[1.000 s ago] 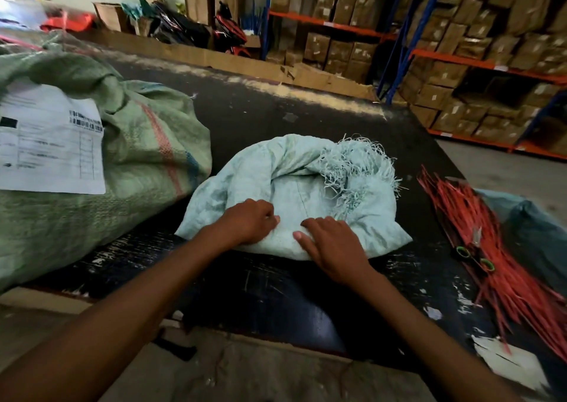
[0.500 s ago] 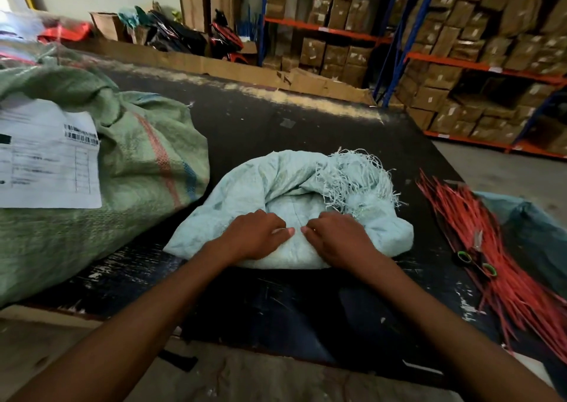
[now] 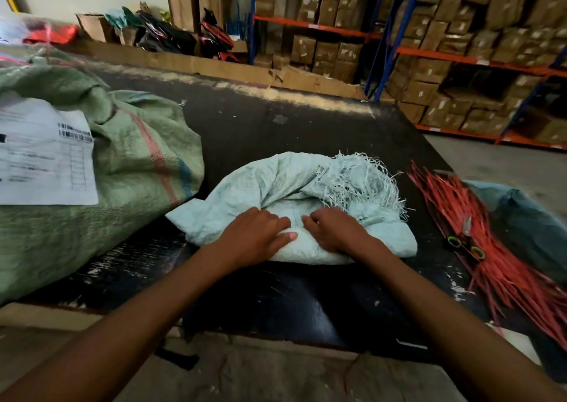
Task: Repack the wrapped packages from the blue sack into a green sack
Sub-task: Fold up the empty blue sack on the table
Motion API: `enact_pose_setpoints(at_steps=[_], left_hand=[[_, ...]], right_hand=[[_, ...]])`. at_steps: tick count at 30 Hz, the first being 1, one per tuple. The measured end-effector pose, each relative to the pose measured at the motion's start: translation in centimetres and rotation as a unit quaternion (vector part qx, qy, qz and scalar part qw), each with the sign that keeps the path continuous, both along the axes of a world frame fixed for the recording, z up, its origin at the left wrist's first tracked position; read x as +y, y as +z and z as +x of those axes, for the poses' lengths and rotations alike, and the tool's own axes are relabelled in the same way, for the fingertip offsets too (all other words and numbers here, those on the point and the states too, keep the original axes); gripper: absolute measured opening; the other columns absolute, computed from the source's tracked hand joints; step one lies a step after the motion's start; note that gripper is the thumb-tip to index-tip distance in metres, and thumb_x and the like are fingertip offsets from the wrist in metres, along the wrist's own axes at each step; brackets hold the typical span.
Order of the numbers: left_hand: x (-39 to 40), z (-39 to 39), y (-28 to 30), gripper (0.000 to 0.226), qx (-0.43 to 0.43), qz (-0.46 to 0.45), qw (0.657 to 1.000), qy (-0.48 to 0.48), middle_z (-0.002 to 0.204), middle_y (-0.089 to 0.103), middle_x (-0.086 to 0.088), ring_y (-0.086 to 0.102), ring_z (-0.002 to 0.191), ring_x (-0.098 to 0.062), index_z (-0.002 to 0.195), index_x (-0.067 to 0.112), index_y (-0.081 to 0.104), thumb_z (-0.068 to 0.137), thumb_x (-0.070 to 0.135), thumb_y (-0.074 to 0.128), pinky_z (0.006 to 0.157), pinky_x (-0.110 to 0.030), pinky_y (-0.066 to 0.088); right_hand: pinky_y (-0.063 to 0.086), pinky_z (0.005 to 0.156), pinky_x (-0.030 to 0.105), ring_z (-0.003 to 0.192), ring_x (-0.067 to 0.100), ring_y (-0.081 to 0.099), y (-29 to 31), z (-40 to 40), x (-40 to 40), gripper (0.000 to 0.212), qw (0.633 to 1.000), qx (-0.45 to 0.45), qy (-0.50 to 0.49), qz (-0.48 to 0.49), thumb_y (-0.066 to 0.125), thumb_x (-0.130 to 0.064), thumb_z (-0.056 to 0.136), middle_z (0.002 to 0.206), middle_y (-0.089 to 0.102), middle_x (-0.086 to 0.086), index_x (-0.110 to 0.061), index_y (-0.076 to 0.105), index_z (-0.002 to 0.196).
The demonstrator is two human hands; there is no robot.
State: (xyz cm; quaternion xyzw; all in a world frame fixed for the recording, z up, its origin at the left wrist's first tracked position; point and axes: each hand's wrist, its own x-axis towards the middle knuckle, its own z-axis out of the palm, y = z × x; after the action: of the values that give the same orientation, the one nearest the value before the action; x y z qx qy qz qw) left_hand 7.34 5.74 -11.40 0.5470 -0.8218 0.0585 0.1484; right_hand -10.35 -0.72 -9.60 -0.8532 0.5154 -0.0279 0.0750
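Head view: both hands, left (image 3: 257,238) and right (image 3: 336,233), grip the near fold of the pale blue sack (image 3: 294,183) lying flat on the black table (image 3: 306,297), fingers curled into it. Best to keep rolling evenly toward its frayed mouth (image 3: 362,177); the full green sack (image 3: 132,156) lies left.

- A warehouse or packing depot, by the look of it.
- Upper right of the frame: tall steel racks (image 3: 389,33) with blue uprights and orange beams, filled with taped brown cartons (image 3: 429,70).
- Top centre: more cartons stacked against a pale wall.
- Centre: a big, scuffed black table (image 3: 276,119) with worn, pale edges.
- Left: a bulging woven green sack (image 3: 129,156) bearing a printed label (image 3: 46,153) with barcodes.
- Right: a heap of red ties (image 3: 491,248) on the table, with scissors (image 3: 466,245) lying on them.
- Upper left: open boxes (image 3: 92,25) of jumbled goods behind a cardboard strip.
- Far right: bare concrete floor (image 3: 497,162).
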Motion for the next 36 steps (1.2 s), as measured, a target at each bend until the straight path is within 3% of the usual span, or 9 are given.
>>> enact_pose_setpoints(at_steps=[6,10,13,16,19,25,27,31,36], left_hand=[[-0.6,0.8,1.4,0.034,0.133,0.223,0.966,-0.017,0.062,0.046,0.011,0.048,0.063,-0.005,0.064,0.03,0.051,0.094,0.044,0.048,0.065,-0.026,0.035],[0.2,0.3,2.5,0.026,0.097,0.219,0.971,-0.019,0.072,0.052,0.013,0.055,0.076,-0.01,0.088,0.019,0.062,0.093,0.042,0.051,0.071,-0.026,0.04],[2.6,-0.5,1.9,0.039,0.036,-0.003,0.999,-0.025,0.092,0.064,0.001,0.059,0.093,-0.021,0.097,0.02,0.063,0.091,0.052,0.041,0.082,-0.035,0.041],[4.9,-0.1,0.7,0.062,-0.046,-0.031,0.998,-0.038,0.099,0.065,0.0,0.058,0.095,-0.02,0.105,0.022,0.06,0.085,0.068,0.025,0.086,-0.035,0.036],[4.7,0.2,-0.1,0.05,-0.066,-0.035,0.996,-0.044,0.094,0.067,-0.007,0.061,0.089,-0.027,0.1,0.019,0.058,0.093,0.059,0.03,0.081,-0.037,0.037],[1.1,1.9,2.4,0.044,0.122,0.26,0.958,-0.014,0.057,0.057,0.014,0.052,0.059,0.0,0.063,0.028,0.06,0.091,0.057,0.045,0.067,-0.025,0.036],[0.6,1.8,2.8,0.039,0.121,0.297,0.947,-0.018,0.06,0.054,0.015,0.052,0.065,-0.002,0.069,0.025,0.064,0.091,0.053,0.048,0.07,-0.023,0.039],[1.5,0.8,2.2,0.039,0.053,0.044,0.998,0.007,0.083,0.066,0.004,0.061,0.086,-0.018,0.089,0.023,0.063,0.09,0.057,0.044,0.071,-0.029,0.036],[3.4,1.0,0.1,0.058,-0.037,-0.073,0.995,-0.049,0.097,0.067,-0.003,0.061,0.091,-0.022,0.106,0.016,0.061,0.089,0.062,0.029,0.089,-0.036,0.041]], right_hand=[[0.041,0.073,0.038,0.079,0.033,0.062,1.2,-2.1,4.7,0.045,0.977,-0.007,0.126,-0.173,0.041,-0.042,0.097,0.08,0.069,0.013,-0.012,0.062,0.072],[0.045,0.055,0.035,0.059,0.032,0.062,-0.7,-3.1,7.6,0.045,0.966,0.016,0.103,-0.238,0.041,-0.039,0.096,0.058,0.063,0.009,-0.015,0.06,0.063],[0.047,0.07,0.038,0.086,0.035,0.065,-0.3,-2.4,5.9,0.05,0.99,0.027,0.031,-0.134,0.031,-0.046,0.099,0.088,0.069,0.018,-0.012,0.065,0.085],[0.039,0.081,0.032,0.108,0.032,0.059,0.6,-1.3,3.7,0.052,0.995,0.024,-0.001,0.096,0.032,-0.05,0.098,0.121,0.062,0.019,-0.009,0.061,0.113],[0.037,0.084,0.029,0.113,0.029,0.056,1.4,-0.6,3.6,0.049,0.989,0.016,0.016,0.145,0.035,-0.047,0.099,0.127,0.06,0.017,-0.011,0.062,0.118],[0.04,0.088,0.036,0.099,0.027,0.057,3.1,-1.9,6.4,0.043,0.99,0.035,0.126,-0.057,0.032,-0.045,0.099,0.101,0.065,0.009,-0.016,0.064,0.096],[0.039,0.085,0.036,0.094,0.029,0.058,1.5,-2.4,7.8,0.039,0.979,0.03,0.157,-0.125,0.037,-0.041,0.099,0.095,0.065,0.01,-0.012,0.062,0.093],[0.043,0.072,0.038,0.082,0.032,0.062,0.0,-2.2,7.2,0.04,0.986,-0.029,0.082,-0.143,0.037,-0.043,0.099,0.084,0.068,0.01,-0.017,0.058,0.077],[0.039,0.061,0.032,0.064,0.018,0.052,1.7,-0.9,2.4,0.052,0.99,-0.07,0.011,0.125,0.041,-0.049,0.096,0.062,0.055,0.0,-0.015,0.047,0.057]])
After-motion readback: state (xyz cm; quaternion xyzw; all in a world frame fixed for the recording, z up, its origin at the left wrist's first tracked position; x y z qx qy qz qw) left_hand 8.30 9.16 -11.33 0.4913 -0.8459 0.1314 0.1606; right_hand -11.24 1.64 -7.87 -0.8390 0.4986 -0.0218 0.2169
